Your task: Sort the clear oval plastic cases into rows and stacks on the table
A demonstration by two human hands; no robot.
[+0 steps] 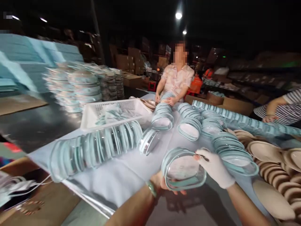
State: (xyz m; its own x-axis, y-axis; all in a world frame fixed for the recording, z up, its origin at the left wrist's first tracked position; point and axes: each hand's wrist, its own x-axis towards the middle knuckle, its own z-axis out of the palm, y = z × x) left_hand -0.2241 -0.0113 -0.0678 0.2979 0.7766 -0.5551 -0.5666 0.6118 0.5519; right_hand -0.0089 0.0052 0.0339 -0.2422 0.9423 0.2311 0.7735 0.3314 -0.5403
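My bare left hand (160, 181), with a pale green bangle at the wrist, supports an oval teal-rimmed clear container (184, 168) from below and the left. My right hand (213, 164) wears a white glove with bare fingertips. Its thumb and fingers close on the container's upper right edge. The container is tilted to face me, and a whitish surface shows through it. To the right lies a leaning stack of similar containers (237, 157). A pair of them (148, 141) stands on edge at the left, beyond my left hand.
A long row of containers (94, 150) stands on edge along the left side of the pale table (131, 175). Behind it is a white basket (88, 116) of small packets. Beige oval pieces (265, 150) are piled at right. Across the table, a person (177, 77) handles a stack.
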